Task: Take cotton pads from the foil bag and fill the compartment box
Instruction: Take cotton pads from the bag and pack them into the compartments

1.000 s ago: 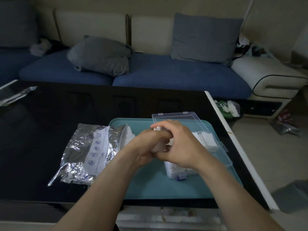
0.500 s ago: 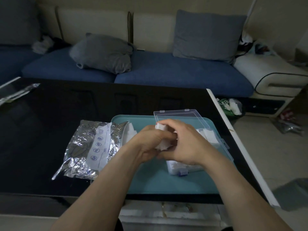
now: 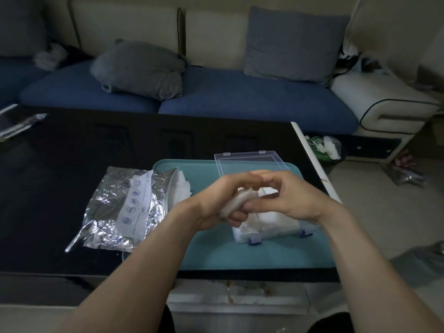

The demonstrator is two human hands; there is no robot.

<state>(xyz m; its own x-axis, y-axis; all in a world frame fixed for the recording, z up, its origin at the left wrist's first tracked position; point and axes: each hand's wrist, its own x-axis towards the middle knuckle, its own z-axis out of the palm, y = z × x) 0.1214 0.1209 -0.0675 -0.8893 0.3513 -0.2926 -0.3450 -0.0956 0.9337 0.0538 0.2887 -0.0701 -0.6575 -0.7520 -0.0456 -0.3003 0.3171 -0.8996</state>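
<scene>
We are gripping a small stack of white cotton pads (image 3: 236, 200) in our left hand (image 3: 217, 205), fingers curled round it, while our right hand (image 3: 292, 197) is pinching its upper end between thumb and fingertips. Just beneath both hands the clear plastic compartment box (image 3: 271, 227) is sitting on a teal plastic tray (image 3: 216, 251), white pads already inside, its lid (image 3: 249, 162) lying open beyond our knuckles. Left of our left hand the crinkled silver foil bag (image 3: 122, 207) is lying, more pads spilling from its mouth.
</scene>
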